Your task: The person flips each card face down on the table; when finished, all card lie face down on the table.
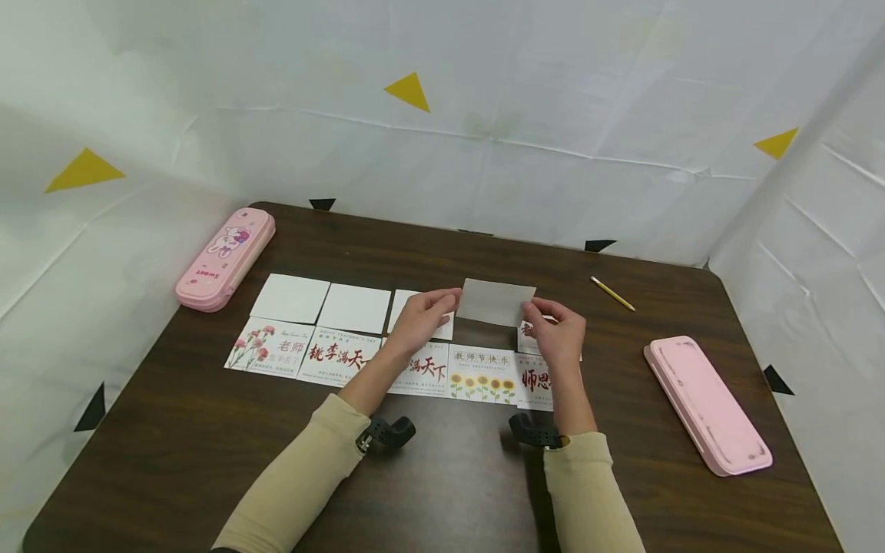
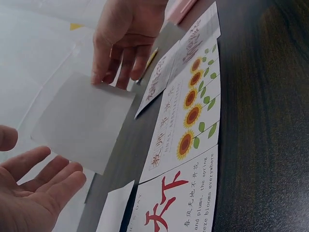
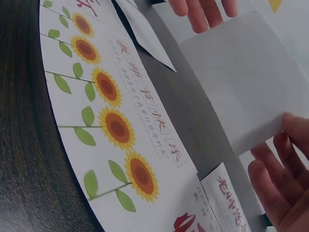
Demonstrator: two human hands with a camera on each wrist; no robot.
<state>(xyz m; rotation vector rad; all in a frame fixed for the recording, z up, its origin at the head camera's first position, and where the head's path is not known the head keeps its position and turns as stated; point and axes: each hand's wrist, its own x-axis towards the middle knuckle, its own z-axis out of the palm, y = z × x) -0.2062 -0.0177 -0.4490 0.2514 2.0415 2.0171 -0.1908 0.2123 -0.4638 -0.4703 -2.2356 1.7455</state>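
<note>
A blank-faced card (image 1: 495, 302) is held up off the table, tilted with its plain side facing me. My right hand (image 1: 558, 332) pinches its right edge between thumb and fingers, as the right wrist view also shows. At the card's left edge is my left hand (image 1: 423, 316); its fingers (image 2: 60, 181) lie close to the edge, with the thumb apart from them. Below the card sits a sunflower card (image 1: 482, 375). Cards with red lettering (image 2: 166, 198) flank it, and my right hand partly covers a smaller-looking lettered card (image 1: 527, 335).
Two blank cards (image 1: 290, 298) and a third (image 1: 401, 307), partly behind my left hand, form the upper row. A carnation card (image 1: 266, 347) begins the lower row. Pink pencil cases stand at left (image 1: 226, 259) and right (image 1: 708, 405). A yellow pencil (image 1: 612, 293) lies at the back right.
</note>
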